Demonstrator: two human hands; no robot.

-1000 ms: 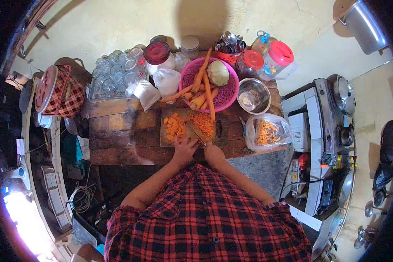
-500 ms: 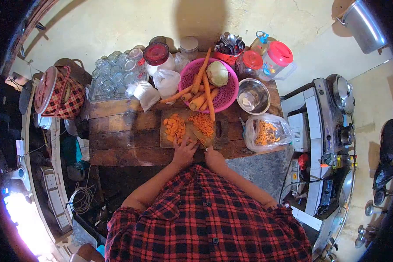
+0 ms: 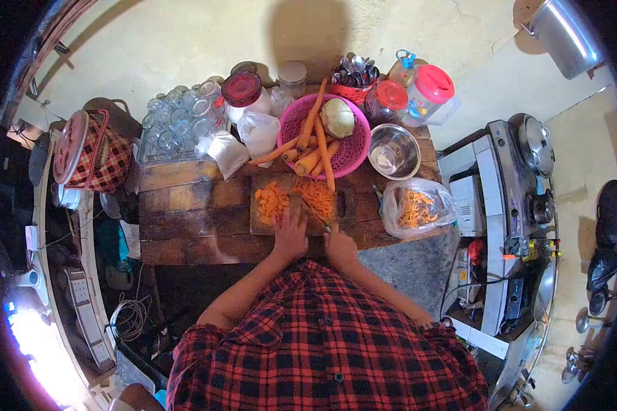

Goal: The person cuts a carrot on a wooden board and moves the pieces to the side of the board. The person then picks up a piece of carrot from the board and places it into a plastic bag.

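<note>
From the head view, the right hand [image 3: 340,245] was wrapped round the knife [image 3: 318,214], angling its blade between sliced carrot [image 3: 271,200] and shredded carrot [image 3: 320,197] on the board [image 3: 262,229]. The left hand [image 3: 291,238] reached beside it, probably for steadying; its grip could not be told.

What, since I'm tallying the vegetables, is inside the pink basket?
The basket holds several carrots, some reaching past its rim, and a pale, round vegetable, perhaps a cabbage. Anything underneath them is covered, so I can't give a full count.
</note>
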